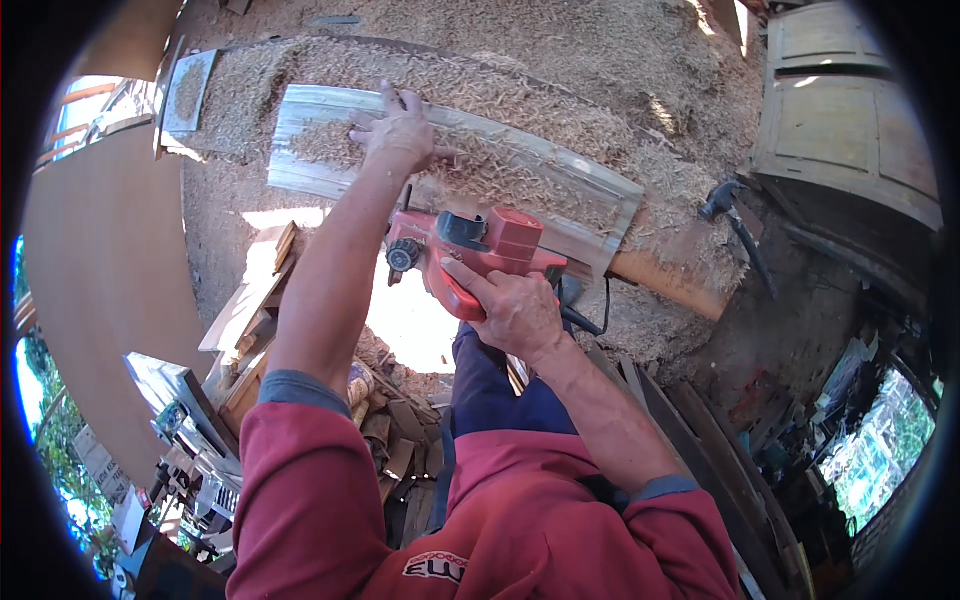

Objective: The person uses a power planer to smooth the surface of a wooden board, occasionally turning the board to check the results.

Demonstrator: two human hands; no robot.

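Observation:
My right hand point(520, 315) is wrapped round the rear handle of a red electric planer point(515, 235). The planer is held at the near edge of a long pale wooden board point(590, 180), with its black knob toward the left; whether it touches the wood I cannot tell. Over the board, my left hand point(400, 135) reaches forward with fingers spread, lying on the wood and its shavings. Curled wood shavings point(480, 155) cover much of the board's middle. A black cord point(600, 318) loops from the planer's right end.
A hammer point(735, 215) lies to the right of the board, by a wooden cabinet point(830, 130). Shavings spread thickly over the bench point(560, 50). Wood offcuts point(400, 440) are piled near my legs, and a large plywood sheet point(110, 270) stands at left. Long planks point(700, 440) lean at lower right.

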